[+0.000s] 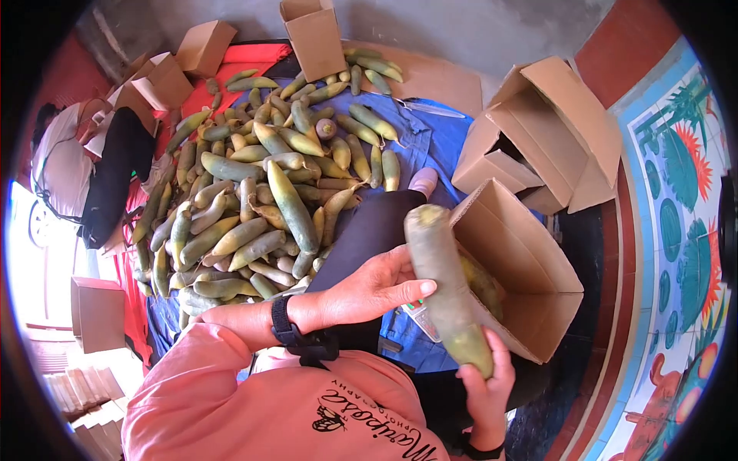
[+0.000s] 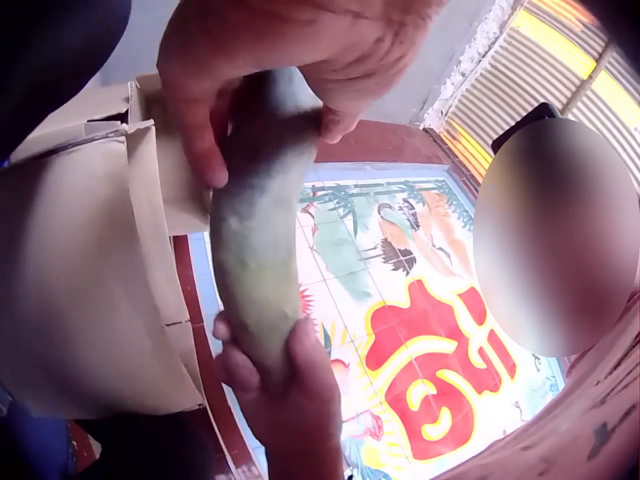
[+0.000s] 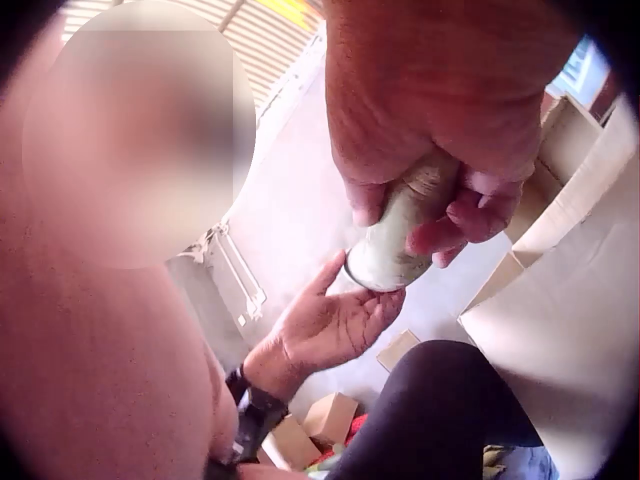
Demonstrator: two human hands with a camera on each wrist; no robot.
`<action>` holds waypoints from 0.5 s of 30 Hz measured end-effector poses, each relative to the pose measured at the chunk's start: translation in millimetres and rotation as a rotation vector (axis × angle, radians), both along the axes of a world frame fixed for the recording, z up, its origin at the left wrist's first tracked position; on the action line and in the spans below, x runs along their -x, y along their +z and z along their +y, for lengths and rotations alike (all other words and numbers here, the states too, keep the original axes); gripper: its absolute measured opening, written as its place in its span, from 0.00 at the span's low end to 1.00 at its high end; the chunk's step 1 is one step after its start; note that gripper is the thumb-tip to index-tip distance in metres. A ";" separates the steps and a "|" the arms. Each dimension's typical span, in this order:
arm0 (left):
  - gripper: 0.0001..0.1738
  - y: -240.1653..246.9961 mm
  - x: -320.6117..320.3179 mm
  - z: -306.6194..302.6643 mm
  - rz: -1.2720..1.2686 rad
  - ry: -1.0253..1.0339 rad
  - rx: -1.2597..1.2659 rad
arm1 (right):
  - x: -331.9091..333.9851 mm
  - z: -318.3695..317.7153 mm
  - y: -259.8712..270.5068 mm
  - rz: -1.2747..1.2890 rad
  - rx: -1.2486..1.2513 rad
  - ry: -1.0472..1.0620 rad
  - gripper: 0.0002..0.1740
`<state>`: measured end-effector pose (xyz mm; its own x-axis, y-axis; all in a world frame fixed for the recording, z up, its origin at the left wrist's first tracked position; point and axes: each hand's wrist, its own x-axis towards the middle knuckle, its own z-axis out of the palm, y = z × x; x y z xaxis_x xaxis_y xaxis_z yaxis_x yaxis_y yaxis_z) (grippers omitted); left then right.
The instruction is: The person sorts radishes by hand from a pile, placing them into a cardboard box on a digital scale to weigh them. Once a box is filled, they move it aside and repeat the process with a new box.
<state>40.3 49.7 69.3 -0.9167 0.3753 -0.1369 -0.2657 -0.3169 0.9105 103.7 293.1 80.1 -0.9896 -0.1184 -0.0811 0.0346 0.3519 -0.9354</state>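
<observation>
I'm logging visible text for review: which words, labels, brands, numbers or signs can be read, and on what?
"Mariposa": pink shirt.
"PHOTOGRAPHY": same shirt.
"福", apparently, large and red: tiled wall.
White device beside the held vegetable: markings too small to read.

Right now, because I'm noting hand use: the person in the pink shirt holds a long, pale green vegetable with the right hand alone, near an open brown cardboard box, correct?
No, the left wrist view shows the left hand also gripping the vegetable, apart from the right hand. The pink shirt and nearby open box are right.
</observation>
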 end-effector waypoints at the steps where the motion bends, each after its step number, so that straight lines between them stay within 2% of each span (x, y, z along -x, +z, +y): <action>1: 0.30 -8.0 3.7 0.3 0.123 -0.020 0.099 | 1.4 2.7 7.3 -0.079 0.132 -0.076 0.32; 2: 0.30 -16.3 7.9 0.8 0.247 -0.042 0.195 | 7.0 7.2 13.7 -0.068 0.154 -0.094 0.31; 3: 0.30 -24.5 13.0 0.8 0.525 0.074 0.492 | 12.9 15.4 16.7 -0.050 0.139 -0.140 0.30; 4: 0.31 -18.9 19.3 -2.8 0.694 0.043 0.725 | 19.1 25.5 20.1 -0.033 0.122 -0.189 0.29; 6: 0.35 -30.1 26.7 -1.0 0.862 0.044 0.907 | 35.9 46.3 30.7 -0.052 -0.004 -0.247 0.28; 8: 0.36 -41.0 30.4 0.0 0.854 0.000 0.915 | 54.7 67.4 30.8 -0.044 -0.192 -0.245 0.26; 11: 0.38 -58.2 35.1 1.7 0.977 -0.083 1.018 | 88.4 90.0 23.9 -0.184 -0.307 -0.244 0.25; 15: 0.37 -60.4 35.7 4.1 0.994 -0.104 1.106 | 132.1 109.5 -13.4 -0.374 -0.468 -0.053 0.24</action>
